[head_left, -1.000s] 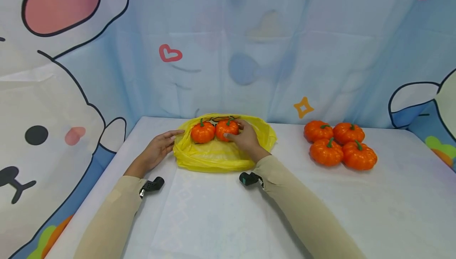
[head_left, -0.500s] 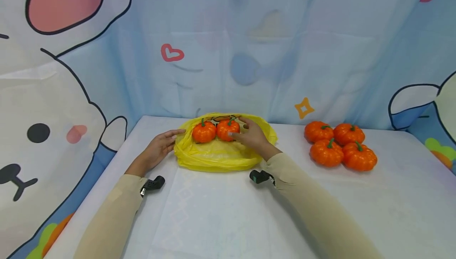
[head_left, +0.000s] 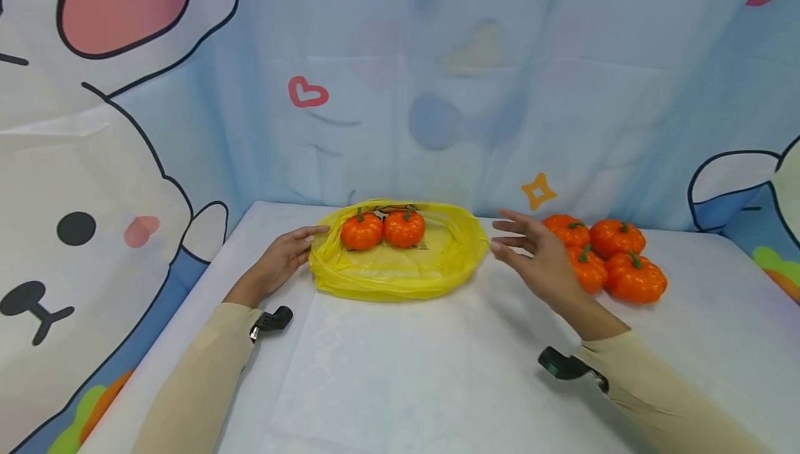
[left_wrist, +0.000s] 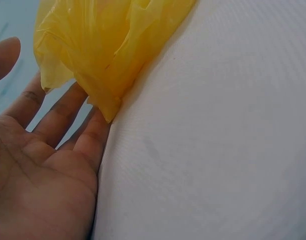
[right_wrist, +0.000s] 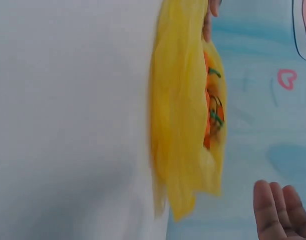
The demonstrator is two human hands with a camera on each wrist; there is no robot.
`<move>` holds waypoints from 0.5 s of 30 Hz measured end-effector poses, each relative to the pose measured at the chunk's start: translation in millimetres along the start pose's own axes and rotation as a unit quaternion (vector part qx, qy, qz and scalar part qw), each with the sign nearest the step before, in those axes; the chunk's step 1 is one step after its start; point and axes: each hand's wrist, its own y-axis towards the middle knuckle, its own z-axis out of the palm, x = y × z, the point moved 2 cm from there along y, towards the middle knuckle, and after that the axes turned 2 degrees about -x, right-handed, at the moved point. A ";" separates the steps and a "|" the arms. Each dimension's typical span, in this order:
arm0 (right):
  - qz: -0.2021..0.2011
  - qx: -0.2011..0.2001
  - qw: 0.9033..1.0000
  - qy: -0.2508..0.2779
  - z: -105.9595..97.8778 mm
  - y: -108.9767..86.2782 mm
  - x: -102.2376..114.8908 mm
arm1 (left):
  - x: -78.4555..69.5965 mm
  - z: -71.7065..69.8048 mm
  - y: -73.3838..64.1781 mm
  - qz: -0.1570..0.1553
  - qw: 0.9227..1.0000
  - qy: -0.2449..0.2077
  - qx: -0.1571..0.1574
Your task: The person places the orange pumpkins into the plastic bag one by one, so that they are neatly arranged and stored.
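Note:
A yellow plastic bag (head_left: 387, 287) lies with its mouth spread, holding two small orange pumpkins, a left one (head_left: 362, 233) and a right one (head_left: 405, 230), side by side toward its left half. My left hand (head_left: 273, 268) is at the bag's left edge, its fingertips touching the rim. In the left wrist view, the fingers extend loosely behind a fold of the yellow plastic (left_wrist: 108, 50). My right hand (head_left: 545, 264) is in the air right of the bag, fingers spread and holding nothing. It partly covers the group of pumpkins (head_left: 636, 279) on the right.
Several orange pumpkins with green stems cluster at the right on the white tablecloth (head_left: 400, 371). Behind the table hangs a blue cartoon-printed curtain (head_left: 375, 148), and a similar printed cloth (head_left: 81, 176) stands along the left side.
My right hand has let go of the right pumpkin in the bag and moved right, out of the bag, toward the pumpkin group. The left hand has stayed at the bag's edge.

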 end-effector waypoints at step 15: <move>0.109 -0.203 0.971 -0.057 -145.9 -50.0 -49.9 | 0.4 0.8 -1.1 0.003 1.000 -0.014 0.004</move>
